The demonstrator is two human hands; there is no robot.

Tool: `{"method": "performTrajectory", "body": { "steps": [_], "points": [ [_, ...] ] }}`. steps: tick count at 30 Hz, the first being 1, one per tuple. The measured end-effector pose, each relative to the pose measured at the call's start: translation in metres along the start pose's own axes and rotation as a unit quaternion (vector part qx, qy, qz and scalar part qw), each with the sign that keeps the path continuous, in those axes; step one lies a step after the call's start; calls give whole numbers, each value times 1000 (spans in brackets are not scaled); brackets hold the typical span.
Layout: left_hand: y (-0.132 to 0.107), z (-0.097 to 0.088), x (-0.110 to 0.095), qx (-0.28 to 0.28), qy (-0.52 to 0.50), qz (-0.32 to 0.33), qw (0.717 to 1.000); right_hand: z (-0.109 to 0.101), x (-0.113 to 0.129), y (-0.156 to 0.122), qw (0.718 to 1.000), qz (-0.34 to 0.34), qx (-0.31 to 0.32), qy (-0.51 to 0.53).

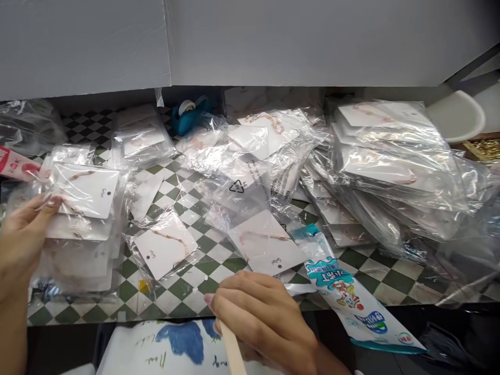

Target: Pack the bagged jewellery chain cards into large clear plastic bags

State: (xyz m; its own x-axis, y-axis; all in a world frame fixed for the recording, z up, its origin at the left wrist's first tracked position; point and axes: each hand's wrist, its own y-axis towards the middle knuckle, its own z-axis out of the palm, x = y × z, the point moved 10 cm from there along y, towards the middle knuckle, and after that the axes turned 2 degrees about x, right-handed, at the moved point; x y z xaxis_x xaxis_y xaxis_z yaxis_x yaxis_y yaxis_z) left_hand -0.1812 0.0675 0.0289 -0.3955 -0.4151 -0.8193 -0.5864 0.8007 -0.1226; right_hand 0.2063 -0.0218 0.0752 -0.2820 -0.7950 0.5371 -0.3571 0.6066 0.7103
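Note:
My left hand (33, 229) pinches the edge of a white jewelry card in a clear bag (88, 190), at the top of a pile of similar bagged cards (82, 263) on the left. A thin gold bracelet shows on the card. Low in the middle, my right hand (261, 323) is closed around a flat beige strip (233, 351), whose lower end runs out of view. Just beyond it lies a bracelet card (267, 245) in clear plastic. Another bagged bracelet card (166, 245) rests between my hands.
A large heap of bagged cards (390, 166) fills the right side. A teal tape dispenser (191, 114) stands at the back under a grey panel (304, 41). A blue and white packet (351, 297) hangs over the front edge of the checkered table (211, 268). Loose plastic bags (250, 179) lie mid-table.

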Motion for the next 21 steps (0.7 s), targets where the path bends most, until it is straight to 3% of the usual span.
{"method": "performTrajectory", "body": {
  "steps": [3, 5, 8, 10, 12, 14, 17, 21],
  "points": [
    [10, -12, -3, -16, 88, 25, 996, 7, -3, 1, 999, 3, 34, -10],
    [9, -11, -15, -21, 147, 77, 986, 10, -8, 1, 999, 8, 36, -12],
    [-13, 3, -50, -48, 264, 240, 933, 7, -11, 3, 1000, -4, -17, -5],
    [-37, 17, -67, -58, 277, 342, 896, 5, -12, 5, 999, -16, -48, -7],
    [-59, 43, -69, 4, 254, 401, 880, 6, -13, 7, 998, -20, -58, -14],
    [-83, 82, -61, 120, 259, 437, 853, 7, -14, 9, 998, -17, -62, -19],
    [-120, 132, -39, 258, 304, 488, 776, 7, -16, 12, 998, -12, -61, -18],
    [-149, 162, -18, 324, 349, 555, 682, 5, -19, 16, 997, -15, -65, -31]
  ]
}}
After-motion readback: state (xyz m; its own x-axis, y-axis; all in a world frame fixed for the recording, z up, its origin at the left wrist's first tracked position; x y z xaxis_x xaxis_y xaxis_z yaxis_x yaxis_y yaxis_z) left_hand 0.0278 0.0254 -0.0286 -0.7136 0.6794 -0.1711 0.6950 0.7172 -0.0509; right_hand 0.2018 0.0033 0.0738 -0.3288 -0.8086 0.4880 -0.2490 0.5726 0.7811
